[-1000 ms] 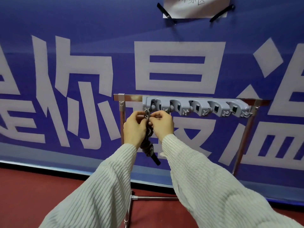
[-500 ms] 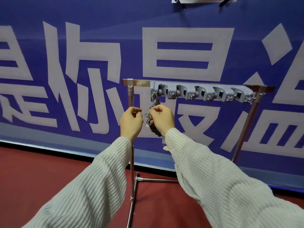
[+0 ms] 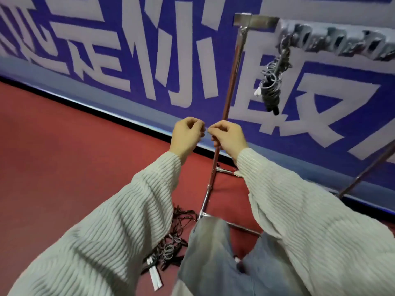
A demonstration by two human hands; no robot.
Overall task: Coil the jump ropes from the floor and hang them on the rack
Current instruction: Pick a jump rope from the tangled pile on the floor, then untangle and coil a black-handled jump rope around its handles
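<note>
Nearest the camera: grey trouser legs at bottom centre, ribbed cream sleeves coming in from both lower corners.

Behind the left sleeve, on the red floor: tangled pile of jump ropes, dark cord mixed with lighter grey loops, a white handle or tag sticking out at the near end. Partly hidden by sleeve and leg, can't count the ropes.

Mid-frame: left hand and right hand raised side by side, almost touching, knuckles up. Both grips are curled with fingertips drawn in toward each other. Nothing visible in either one; can't tell whether a thin cord sits between them, the gap is blurred. The right hand overlaps the rack's left upright in the view; whether it actually touches is unclear.

Rack: chrome frame, base tubes on the floor just behind the legs, upright rising to a top bar at upper right. Grey hook strip along the bar, motion-blurred.

One coiled jump rope hangs from the leftmost hook, grey loops bundled round a dark handle that points down and to the right, small white tip on the left side. Well above the hands, neither hand on it.

Farthest: blue banner with large white characters, meeting the floor along a dark strip.
</note>
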